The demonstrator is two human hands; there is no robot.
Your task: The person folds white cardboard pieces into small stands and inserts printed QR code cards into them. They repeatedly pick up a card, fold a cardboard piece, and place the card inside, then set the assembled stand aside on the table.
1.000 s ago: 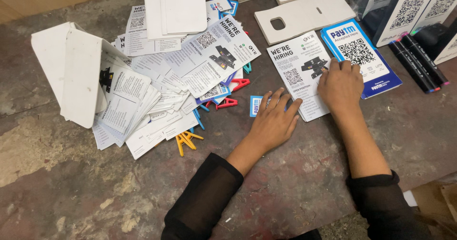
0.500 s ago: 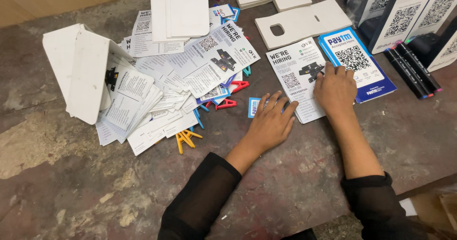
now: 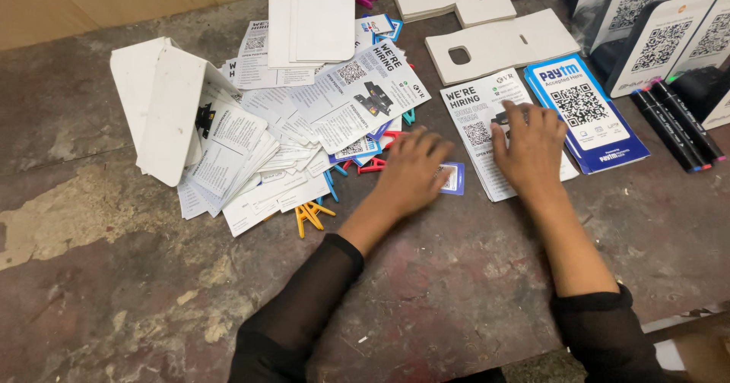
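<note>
Flyer [image 3: 487, 109] lies under your right hand [image 3: 532, 151], pressed flat, fingers spread; your left hand [image 3: 414, 172] rests open by a small blue card [image 3: 454, 179], gripping nothing.

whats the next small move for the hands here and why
Probably slide the white flyer toward the body with the right hand, which lies flat on it. The flyer overlaps the blue card, so drawing it clear would separate them. The left hand rests flat beside the small blue sticker, holding nothing.

A heap of white leaflets [image 3: 251, 147], 2 black markers [image 3: 679, 125], orange clip [image 3: 310, 214].
</note>
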